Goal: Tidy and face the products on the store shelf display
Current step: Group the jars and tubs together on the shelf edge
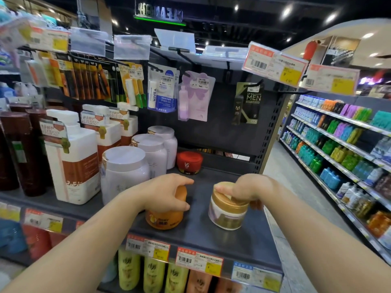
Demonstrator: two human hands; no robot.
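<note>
Gripping one orange jar (164, 218): left hand (163, 192); right hand (249, 190) grips one gold-lidded jar (227, 212).

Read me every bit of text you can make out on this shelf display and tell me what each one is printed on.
"NIVEA": blue and white hanging lip balm pack.
"LIP BALM FOR MEN": dark hanging card.
"VS": red jar.
"3.5": big white pump bottle.
"LUXURIOUS": tag on a white bottle farther back.
Mirrored "CLEAN": overhead sign.
Price tags, orange jar and gold-lidded jar labels: too blurred to read.

Orange jar's (164, 218) lid under left hand (167, 192)
</note>
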